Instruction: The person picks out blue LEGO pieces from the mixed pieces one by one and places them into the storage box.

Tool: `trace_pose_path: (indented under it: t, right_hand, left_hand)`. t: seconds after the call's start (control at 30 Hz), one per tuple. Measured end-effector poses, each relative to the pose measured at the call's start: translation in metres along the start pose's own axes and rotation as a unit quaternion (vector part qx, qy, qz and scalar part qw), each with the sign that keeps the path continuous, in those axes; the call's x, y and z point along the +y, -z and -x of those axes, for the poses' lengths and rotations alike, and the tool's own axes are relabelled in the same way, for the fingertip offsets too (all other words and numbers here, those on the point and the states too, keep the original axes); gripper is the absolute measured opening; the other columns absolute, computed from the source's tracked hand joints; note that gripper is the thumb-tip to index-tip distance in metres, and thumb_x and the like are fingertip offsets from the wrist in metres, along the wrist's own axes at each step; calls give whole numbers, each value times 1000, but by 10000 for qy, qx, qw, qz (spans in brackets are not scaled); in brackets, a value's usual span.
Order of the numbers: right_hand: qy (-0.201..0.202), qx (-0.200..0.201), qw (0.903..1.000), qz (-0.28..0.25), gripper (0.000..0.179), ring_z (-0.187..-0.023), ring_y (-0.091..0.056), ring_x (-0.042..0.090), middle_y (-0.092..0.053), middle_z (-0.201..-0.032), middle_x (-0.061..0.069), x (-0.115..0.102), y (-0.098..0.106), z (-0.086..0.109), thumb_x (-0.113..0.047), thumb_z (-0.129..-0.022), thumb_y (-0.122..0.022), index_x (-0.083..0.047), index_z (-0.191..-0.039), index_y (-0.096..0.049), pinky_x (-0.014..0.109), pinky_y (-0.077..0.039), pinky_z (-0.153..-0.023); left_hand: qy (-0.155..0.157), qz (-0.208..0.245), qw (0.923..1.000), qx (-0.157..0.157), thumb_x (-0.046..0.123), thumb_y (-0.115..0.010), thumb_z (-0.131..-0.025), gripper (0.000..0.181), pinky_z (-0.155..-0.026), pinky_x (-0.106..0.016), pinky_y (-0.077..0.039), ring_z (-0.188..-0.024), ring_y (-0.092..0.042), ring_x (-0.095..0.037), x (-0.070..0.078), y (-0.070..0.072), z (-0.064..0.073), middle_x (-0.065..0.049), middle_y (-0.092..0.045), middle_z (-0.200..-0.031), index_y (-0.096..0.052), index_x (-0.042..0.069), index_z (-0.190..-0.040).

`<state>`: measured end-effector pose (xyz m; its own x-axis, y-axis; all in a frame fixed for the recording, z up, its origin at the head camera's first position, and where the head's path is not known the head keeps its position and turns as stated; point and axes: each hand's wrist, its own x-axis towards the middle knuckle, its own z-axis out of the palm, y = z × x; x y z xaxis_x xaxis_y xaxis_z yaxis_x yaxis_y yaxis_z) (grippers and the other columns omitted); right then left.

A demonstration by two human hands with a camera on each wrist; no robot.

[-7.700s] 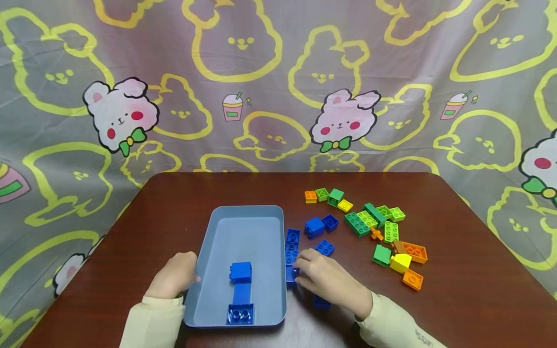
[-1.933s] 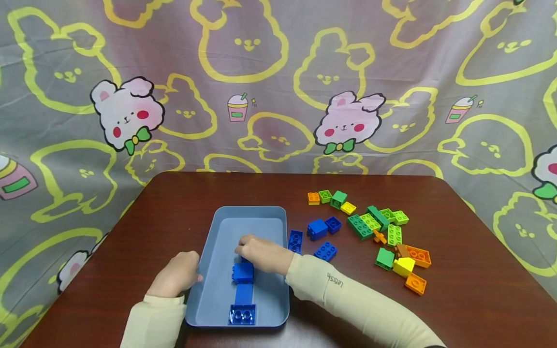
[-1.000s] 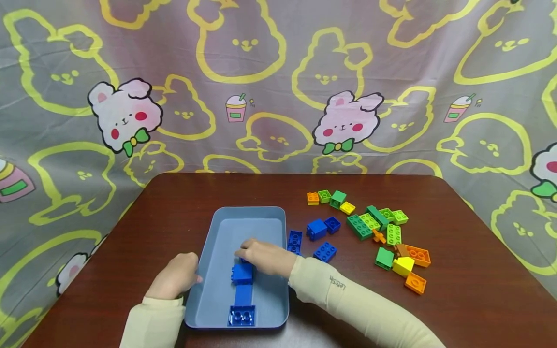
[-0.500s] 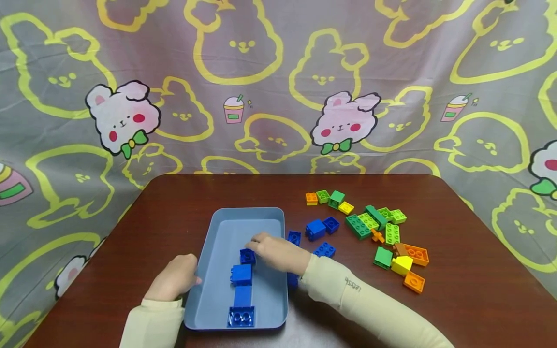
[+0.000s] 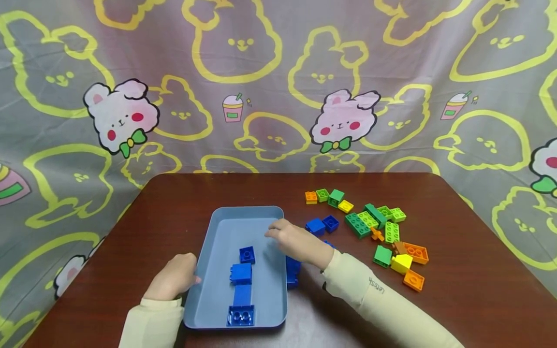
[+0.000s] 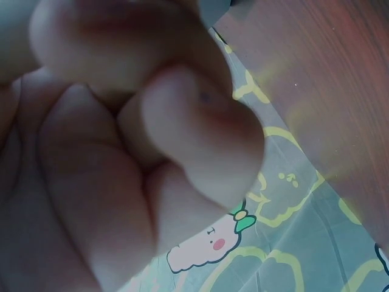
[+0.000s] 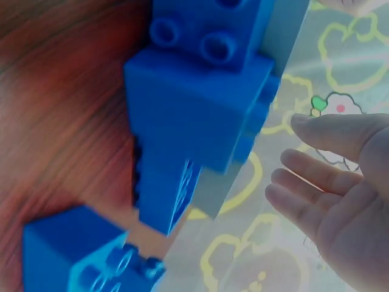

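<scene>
My left hand grips the left rim of the blue-grey tray; its curled fingers fill the left wrist view. Inside the tray a row of blue toy bricks runs from front to back: a hollow-side-up brick, a flat one, a taller block and a small square brick. Over the right rim hovers my right hand, holding nothing, its fingers spread loosely in the right wrist view. Just outside that rim, partly under the hand, lie more blue bricks.
Further blue bricks lie right of the tray. Beyond them are green bricks, a yellow brick and orange bricks on the brown table. A patterned cloth hangs behind the table.
My right hand has brought the small square blue brick from beside the tray, let go of it behind the taller block, and drawn back rightward. My left hand stays at the rim.
</scene>
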<state>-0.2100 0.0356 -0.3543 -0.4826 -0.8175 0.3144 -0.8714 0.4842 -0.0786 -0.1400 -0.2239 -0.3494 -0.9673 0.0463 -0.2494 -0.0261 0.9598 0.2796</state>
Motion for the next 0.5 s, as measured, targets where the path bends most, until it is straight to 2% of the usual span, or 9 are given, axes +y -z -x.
trace_pose_path:
  t: [0.2,0.5]
  right_hand:
    - [-214,87,9997,-25,27,-96,-54,22,-57,-102,13,12,2,14,-1,-76,-69,0,-102,-64,26,-46,-77]
    - [-928,159,9953,-221,24,-94,-53,24,-57,-101,13,27,7,40,-3,-77,-68,1,-100,-64,32,-46,-78]
  left_hand:
    - [-7,-19,10000,19,2,-70,-73,20,-48,-28,-37,-50,-44,-17,0,1,0,-8,-43,-55,-52,-4,-68]
    - [-14,-6,10000,-33,2,-70,-74,18,-48,-28,-36,-51,-44,-17,0,1,-1,-8,-44,-55,-54,-5,-70]
